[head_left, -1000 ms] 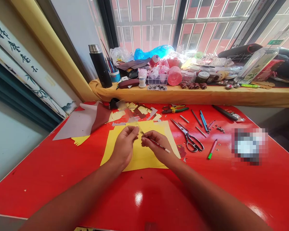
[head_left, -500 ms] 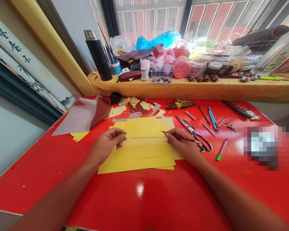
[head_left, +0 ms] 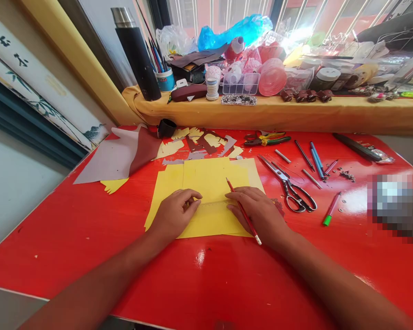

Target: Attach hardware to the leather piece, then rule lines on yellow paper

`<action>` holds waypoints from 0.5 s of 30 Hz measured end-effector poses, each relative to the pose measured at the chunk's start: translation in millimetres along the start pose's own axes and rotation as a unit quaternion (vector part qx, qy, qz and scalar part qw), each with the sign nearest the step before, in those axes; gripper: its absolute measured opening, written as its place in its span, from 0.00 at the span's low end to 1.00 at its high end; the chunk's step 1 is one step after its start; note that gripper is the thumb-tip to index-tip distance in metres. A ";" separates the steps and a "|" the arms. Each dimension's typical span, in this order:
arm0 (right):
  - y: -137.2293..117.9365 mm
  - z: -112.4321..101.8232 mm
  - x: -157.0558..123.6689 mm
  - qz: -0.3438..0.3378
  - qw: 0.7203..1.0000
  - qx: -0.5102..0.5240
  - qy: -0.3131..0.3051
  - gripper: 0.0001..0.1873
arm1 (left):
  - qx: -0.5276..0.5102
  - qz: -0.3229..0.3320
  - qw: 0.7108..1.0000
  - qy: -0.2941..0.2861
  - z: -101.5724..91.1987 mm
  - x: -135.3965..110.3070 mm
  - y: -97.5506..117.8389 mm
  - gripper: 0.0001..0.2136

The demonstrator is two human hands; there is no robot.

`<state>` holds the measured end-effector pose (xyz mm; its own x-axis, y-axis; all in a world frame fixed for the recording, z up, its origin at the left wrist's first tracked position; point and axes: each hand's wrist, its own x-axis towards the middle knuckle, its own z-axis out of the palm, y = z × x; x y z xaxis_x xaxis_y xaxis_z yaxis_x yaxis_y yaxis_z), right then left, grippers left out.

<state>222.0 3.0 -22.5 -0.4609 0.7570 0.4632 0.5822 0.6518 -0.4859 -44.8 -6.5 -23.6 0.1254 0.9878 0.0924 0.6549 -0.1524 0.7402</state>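
Note:
Yellow paper sheets [head_left: 209,181] lie stacked on the red table [head_left: 227,279]. A clear ruler [head_left: 213,207] rests across them, barely visible. My left hand [head_left: 175,213] presses down on the ruler's left end with its fingers curled together. My right hand [head_left: 258,213] lies on the ruler's right end and grips a red pencil [head_left: 243,211], whose tip points away from me over the paper.
Scissors [head_left: 289,185], a green-capped pen [head_left: 331,209], blue pens [head_left: 316,153], pliers [head_left: 266,138] and small metal bits lie to the right. Grey-brown sheets [head_left: 119,156] and paper scraps [head_left: 199,144] lie behind. A cluttered sill holds a black flask [head_left: 134,52].
Both hands drew apart, then came back toward each other and nearer to me on the ruler. The pencil swung from lying sideways to pointing away. The view tilted down.

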 end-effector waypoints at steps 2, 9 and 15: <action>2.3 1.7 -1.4 -0.020 1.000 -0.011 -0.019 0.13 | 0.035 0.038 0.999 -0.001 -0.4 2.3 -1.0 0.08; 5.4 3.6 -4.4 -0.041 0.997 -0.032 -0.063 0.16 | 0.083 0.090 0.992 -0.023 -1.0 5.0 -2.1 0.08; 7.6 4.9 -6.0 -0.024 0.996 -0.029 -0.078 0.17 | 0.100 0.085 0.991 -0.032 -2.4 5.6 -1.8 0.09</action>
<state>225.8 3.7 -32.5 -0.5853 0.7255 0.3621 0.5922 0.6875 -0.4202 -47.0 -0.7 -22.8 0.2887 0.9443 0.1578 0.7539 -0.3258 0.5704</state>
